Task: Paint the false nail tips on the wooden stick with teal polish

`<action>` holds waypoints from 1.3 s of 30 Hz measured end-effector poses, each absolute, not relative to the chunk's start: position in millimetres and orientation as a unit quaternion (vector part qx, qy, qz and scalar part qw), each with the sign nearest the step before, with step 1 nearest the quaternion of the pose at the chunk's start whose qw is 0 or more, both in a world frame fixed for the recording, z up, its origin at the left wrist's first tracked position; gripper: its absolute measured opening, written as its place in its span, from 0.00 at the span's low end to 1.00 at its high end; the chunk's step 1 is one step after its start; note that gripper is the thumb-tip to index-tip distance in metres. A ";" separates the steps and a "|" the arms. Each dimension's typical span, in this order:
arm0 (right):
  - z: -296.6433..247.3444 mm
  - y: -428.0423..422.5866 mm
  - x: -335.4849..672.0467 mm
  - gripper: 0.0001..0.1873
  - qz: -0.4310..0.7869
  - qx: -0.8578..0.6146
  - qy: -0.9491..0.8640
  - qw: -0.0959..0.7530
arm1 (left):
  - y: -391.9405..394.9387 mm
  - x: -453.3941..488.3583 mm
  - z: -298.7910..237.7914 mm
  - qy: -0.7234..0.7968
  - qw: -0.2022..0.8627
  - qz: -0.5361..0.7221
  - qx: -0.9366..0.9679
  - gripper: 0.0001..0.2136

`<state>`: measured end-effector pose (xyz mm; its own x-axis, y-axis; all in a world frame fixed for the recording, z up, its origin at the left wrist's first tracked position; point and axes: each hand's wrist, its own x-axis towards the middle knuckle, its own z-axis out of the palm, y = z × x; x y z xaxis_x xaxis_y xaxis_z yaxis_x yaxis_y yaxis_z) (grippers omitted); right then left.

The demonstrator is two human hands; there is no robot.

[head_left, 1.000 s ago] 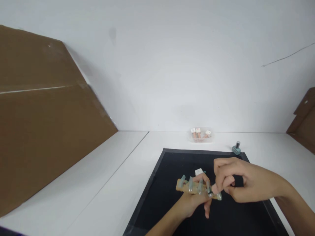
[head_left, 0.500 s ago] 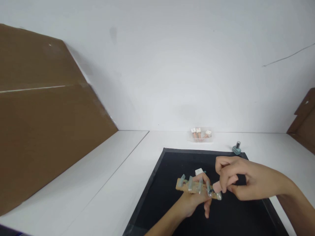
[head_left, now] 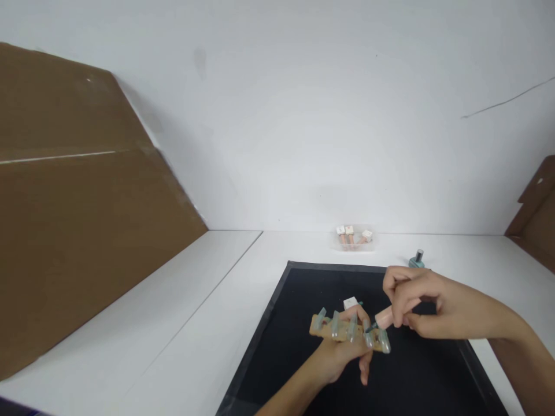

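My left hand (head_left: pixel 340 359) grips a tan strip (head_left: pixel 342 331) from below and behind, low over the black mat. Several long, shiny grey-green false nails (head_left: pixel 352 327) stand in a row along the strip. In my right hand (head_left: pixel 418 303), closed between thumb and fingers, is a nail polish brush with a pink cap handle (head_left: pixel 384 318). Its dark tip is at the nail (head_left: pixel 367 334) second from the right; whether it touches I cannot tell. Behind the strip a white square-based bottle (head_left: pixel 350 302) lies on the mat, partly hidden by my left hand.
A black mat (head_left: pixel 299 294) covers part of the white table (head_left: pixel 186 300). At the back, a clear plastic box (head_left: pixel 353 247) holds several white-ended, pink-handled pieces. A green piece with a metal post (head_left: pixel 417 259) stands at the mat's back right corner. Brown cardboard (head_left: pixel 87 202) rises at left.
My right hand has risen slightly and shifted a little right, with the brush now showing more of its dark tip. My left hand and the strip are nearly unmoved.
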<state>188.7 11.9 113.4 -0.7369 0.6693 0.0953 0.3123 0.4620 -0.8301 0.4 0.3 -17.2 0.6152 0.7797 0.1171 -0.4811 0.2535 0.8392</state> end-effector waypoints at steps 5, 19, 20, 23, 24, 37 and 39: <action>106.7 12.9 189.0 0.11 0.509 -0.301 -0.762 0.262 | -0.8 0.6 -25.6 0.169 0.770 0.398 0.470 0.15; 97.6 12.3 181.2 0.15 0.669 -0.328 -0.519 0.419 | -6.6 4.0 -24.5 0.134 0.771 0.412 0.466 0.13; 97.9 11.8 180.8 0.15 0.670 -0.327 -0.513 0.425 | -6.8 3.7 -25.2 0.135 0.772 0.412 0.464 0.13; 99.2 10.4 179.1 0.15 0.669 -0.335 -0.507 0.428 | -7.2 3.6 -26.7 0.132 0.772 0.412 0.466 0.12; 99.6 10.0 178.4 0.14 0.669 -0.335 -0.507 0.427 | -7.3 3.7 -26.8 0.129 0.772 0.412 0.467 0.12; 103.7 4.2 174.0 0.15 0.572 -0.344 -0.663 0.339 | -4.9 8.1 -19.1 0.174 0.766 0.412 0.462 0.16; 103.4 4.4 174.8 0.15 0.563 -0.337 -0.680 0.327 | -4.8 8.4 -17.3 0.186 0.765 0.409 0.462 0.15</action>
